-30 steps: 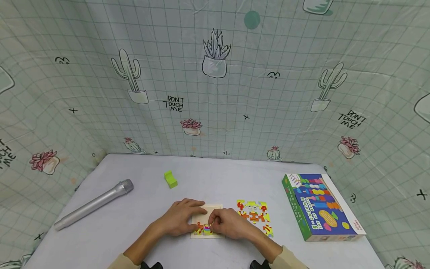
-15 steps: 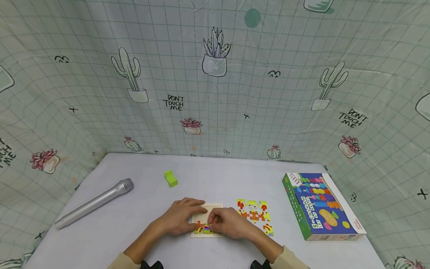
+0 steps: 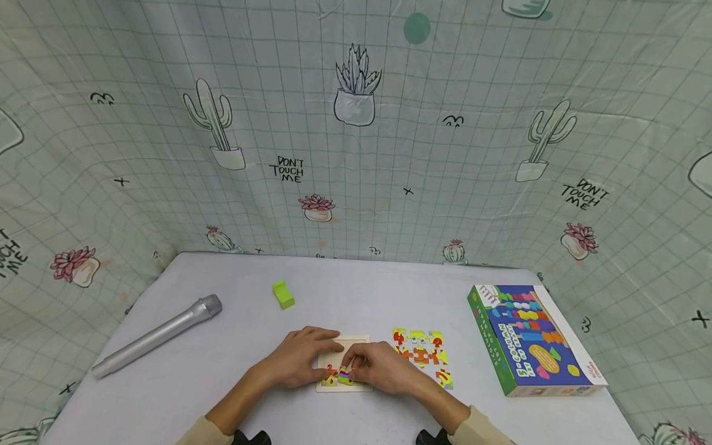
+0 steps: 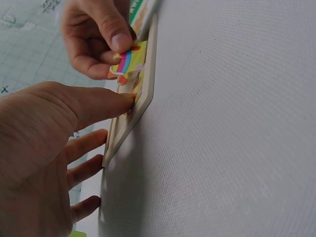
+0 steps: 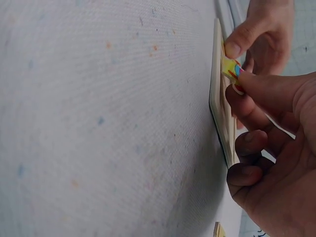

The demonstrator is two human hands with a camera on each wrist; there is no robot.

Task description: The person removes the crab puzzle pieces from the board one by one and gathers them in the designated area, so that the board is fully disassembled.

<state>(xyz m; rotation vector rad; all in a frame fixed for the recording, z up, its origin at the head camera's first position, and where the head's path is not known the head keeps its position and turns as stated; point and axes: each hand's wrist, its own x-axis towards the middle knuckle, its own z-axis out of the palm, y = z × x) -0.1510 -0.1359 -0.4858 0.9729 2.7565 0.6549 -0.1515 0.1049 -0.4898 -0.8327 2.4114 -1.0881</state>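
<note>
A shallow light wooden puzzle tray (image 3: 351, 339) lies on the table in front of me. My left hand (image 3: 300, 360) rests at its left side, fairly straight fingers along the edge. Its thumb presses an orange-and-yellow puzzle piece (image 3: 330, 376) in the tray's lower left corner. Between thumb and index finger, my right hand (image 3: 384, 369) pinches a yellow puzzle piece (image 4: 129, 60) with pink and blue stripes. That piece is tilted over the tray, beside the pressed one; the left wrist view shows its striped face. The fingers partly hide the tray's interior.
Several loose puzzle pieces (image 3: 421, 356) lie right of the tray. A blue-and-green box (image 3: 536, 343) stands farther right. A silver microphone (image 3: 158, 337) lies at the left, and a lime-green block (image 3: 283, 295) sits behind the left hand. A patterned cloth (image 3: 356, 185) surrounds the table.
The striped piece has tilted and shifted slightly in my right hand's pinch, over the same part of the tray. My left hand has stayed in place.
</note>
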